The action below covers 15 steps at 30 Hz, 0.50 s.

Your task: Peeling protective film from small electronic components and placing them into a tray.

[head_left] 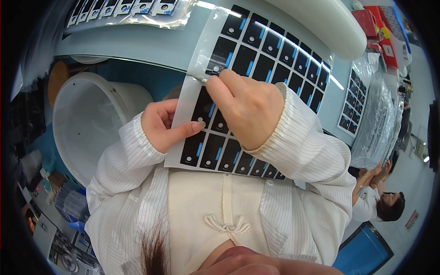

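A pale backing sheet point(184, 98) carries rows of black rectangular stickers, each with a small round spot and a blue strip. It slopes from the table over its front edge to my lap. My left hand point(166, 124) grips its left edge, thumb on top and fingers behind. Over the middle of the sheet, my right hand point(247, 107) is closed in a pinch, fingertips at the left edge. A small pale, shiny bit shows by those fingertips; I cannot make out what it is. The right hand and sleeve cover several stickers.
A large white bucket point(87, 123) stands below the table edge at left. Clear bags with black-and-white pieces point(123, 8) lie at far left. A white rounded bar point(321, 23) crosses the far side. Another sticker sheet point(353, 104) and clear plastic wrap point(376, 121) lie right, near another person point(373, 195).
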### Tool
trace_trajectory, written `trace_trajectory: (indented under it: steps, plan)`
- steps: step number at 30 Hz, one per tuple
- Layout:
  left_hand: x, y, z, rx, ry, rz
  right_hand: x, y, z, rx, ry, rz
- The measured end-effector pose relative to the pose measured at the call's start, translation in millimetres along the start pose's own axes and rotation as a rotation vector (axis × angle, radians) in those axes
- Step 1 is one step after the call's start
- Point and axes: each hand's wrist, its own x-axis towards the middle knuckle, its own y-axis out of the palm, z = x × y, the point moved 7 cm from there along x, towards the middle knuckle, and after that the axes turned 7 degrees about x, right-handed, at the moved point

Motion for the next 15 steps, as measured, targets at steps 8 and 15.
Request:
trace_trajectory:
  steps: [8, 15]
  plan:
    - [-1.5, 2.7, 0.5, -0.014, -0.024, -0.018, -17.3, -10.7, -6.5, -0.086, 0.015, 0.076]
    - [-3.0, 3.7, 5.0, 0.013, 0.031, -0.030, -41.3, -19.4, -14.8, -0.080, 0.075, 0.123]
